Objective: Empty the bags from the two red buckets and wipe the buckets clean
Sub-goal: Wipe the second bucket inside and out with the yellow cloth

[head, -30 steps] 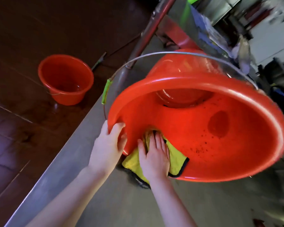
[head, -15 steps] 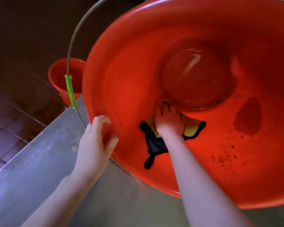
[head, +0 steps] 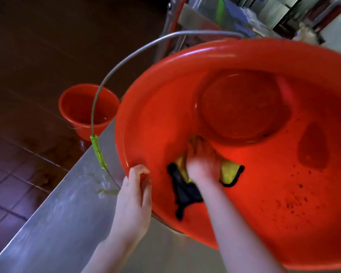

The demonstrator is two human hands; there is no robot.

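The big red bucket (head: pixel 156 119) is laid on its side on the steel table (head: pixel 57 223), with its mouth turned toward the camera; its rim is gripped by the left hand (head: pixel 135 186), fingers curled over the edge; the right hand (head: pixel 202 162) is deep inside and a yellow cloth (head: pixel 229 173) with a black border is pressed by it against the lower wall, near the round bottom; this hand is blurred, so it cannot be told whether the fingers are curled round the cloth or lie flat on it

The wiping is judged to be only partly done, because many dark specks (head: pixel 291 201) are seen on the wall to the right; the cloth should be swept over that part with firm pressure, while the rim is held steady so that the bucket is not rolled away; the seam round the bottom deserves a pass too

The bucket is smooth, glossy plastic, wide and tapering; the cloth looks soft and fluffy; the wire handle (head: pixel 126 58) is thin metal with a green grip (head: pixel 98 152); a second, smaller-looking red bucket (head: pixel 87 113) is standing upright on the dark tiled floor (head: pixel 18 174), well apart from the hands, and no bag is seen in it
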